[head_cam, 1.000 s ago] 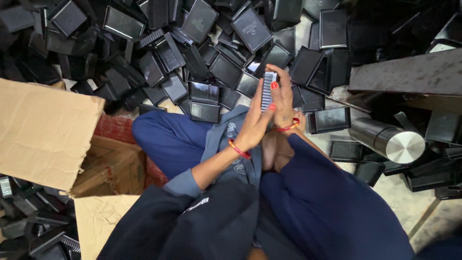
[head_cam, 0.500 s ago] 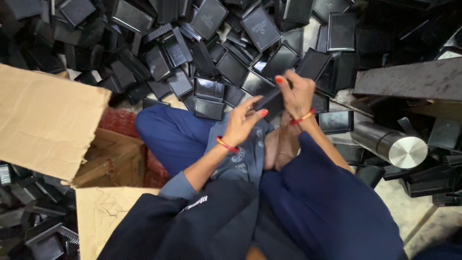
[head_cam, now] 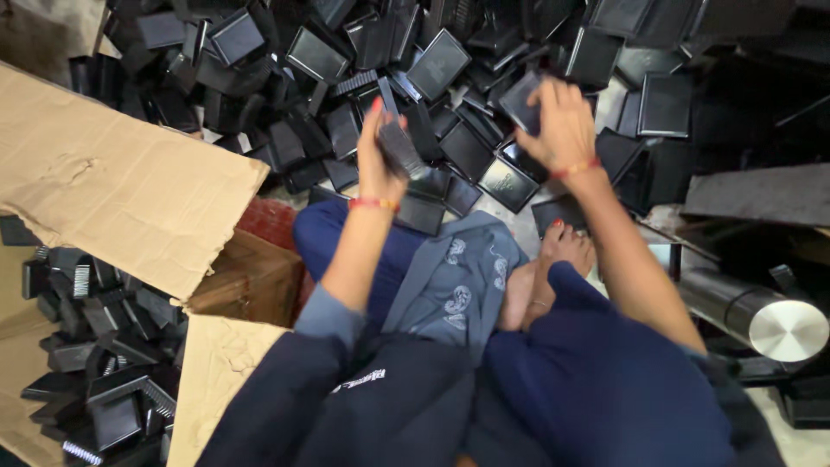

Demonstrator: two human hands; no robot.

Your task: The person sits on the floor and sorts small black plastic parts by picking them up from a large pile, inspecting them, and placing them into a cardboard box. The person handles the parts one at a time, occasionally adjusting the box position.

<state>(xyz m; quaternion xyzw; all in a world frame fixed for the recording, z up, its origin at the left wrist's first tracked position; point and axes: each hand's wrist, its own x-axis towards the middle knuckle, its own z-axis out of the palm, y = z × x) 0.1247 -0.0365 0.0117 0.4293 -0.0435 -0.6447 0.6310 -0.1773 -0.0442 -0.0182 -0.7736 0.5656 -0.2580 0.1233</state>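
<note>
Since the earlier frame the two hands have parted and risen toward the upper middle of the frame. The left hand point(head_cam: 380, 156) is closed around a narrow black ribbed part point(head_cam: 399, 143), fingers curled over its left edge, so the part stands tilted just right of the palm. The right hand point(head_cam: 562, 125), further right and well apart, has its fingers bent down over a flat black square tray point(head_cam: 521, 99) at the near edge of the heap; it touches the tray, though whether it grips it is blurred. Both hands hover above a heap of black trays point(head_cam: 437, 65) filling the top of the frame. At left lies an open cardboard box point(head_cam: 112, 190), with more black parts at lower left. A metal cylinder point(head_cam: 761, 316) sits at the right edge.
</note>
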